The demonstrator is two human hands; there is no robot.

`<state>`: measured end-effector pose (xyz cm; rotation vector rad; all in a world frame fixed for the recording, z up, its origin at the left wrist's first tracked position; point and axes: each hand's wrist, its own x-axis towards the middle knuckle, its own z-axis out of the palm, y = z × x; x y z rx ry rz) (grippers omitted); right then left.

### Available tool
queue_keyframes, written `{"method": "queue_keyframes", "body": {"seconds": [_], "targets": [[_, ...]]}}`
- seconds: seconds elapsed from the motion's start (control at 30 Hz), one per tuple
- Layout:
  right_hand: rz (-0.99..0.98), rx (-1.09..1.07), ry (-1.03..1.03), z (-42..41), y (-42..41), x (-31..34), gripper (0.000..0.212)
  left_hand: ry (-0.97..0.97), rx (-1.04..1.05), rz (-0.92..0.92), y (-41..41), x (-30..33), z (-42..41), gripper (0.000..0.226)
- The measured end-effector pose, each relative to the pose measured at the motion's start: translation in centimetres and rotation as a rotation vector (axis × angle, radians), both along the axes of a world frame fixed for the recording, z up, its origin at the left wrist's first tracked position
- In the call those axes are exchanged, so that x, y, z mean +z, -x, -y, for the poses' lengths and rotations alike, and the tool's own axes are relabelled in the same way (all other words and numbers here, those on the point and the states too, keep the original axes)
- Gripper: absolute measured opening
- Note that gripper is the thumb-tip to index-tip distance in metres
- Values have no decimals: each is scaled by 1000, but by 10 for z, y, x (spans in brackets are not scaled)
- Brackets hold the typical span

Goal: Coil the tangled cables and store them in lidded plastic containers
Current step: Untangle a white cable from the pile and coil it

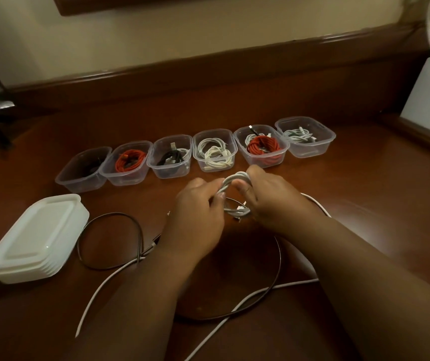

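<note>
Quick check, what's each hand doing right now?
Left hand: closed on the left side of the coiled white cable.
Right hand: closed on the same coil's right side.

Six clear containers (195, 155) in a row at 12 o'clock, one stack of lids (36, 238) at 9, two hands (195, 217) working one white coil (234, 183).

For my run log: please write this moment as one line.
step: coiling | both hands, left hand, right hand: hold white cable coil | six clear plastic containers: unlidded | white lid stack: untouched
</note>
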<state>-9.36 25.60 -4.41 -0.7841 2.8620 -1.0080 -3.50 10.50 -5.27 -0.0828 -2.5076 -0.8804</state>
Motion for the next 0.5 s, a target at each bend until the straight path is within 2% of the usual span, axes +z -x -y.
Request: {"method": "queue_keyframes", "body": {"seconds": [0.07,0.1,0.13,0.3,0.37,0.4,0.43,0.47,0.5], "targets": [[-47,-22,-18,1,1,-2,21,60,22,-9,-1,1,0,34],[-71,-36,-12,0,1,-3,22,13,21,-8,-1,2,1,33],[-89,-46,-3,-1,2,-2,22,-93,16,10,-2,4,2,31],[-167,-40,19,-3,1,-1,22,-874,-6,277,-3,21,1,15],[-192,-45,55,-3,2,-4,25,-1165,-88,374,-3,24,2,12],[-196,-57,105,-4,2,-5,28,-1243,-137,412,-4,25,3,12],[-191,-72,170,-4,3,-6,31,-1239,-164,421,-4,26,4,14],[-163,-85,246,-4,3,-6,32,-1122,-159,395,-5,26,5,16],[-107,-89,334,-5,4,-6,32,-908,-124,334,-5,25,6,17]]}}
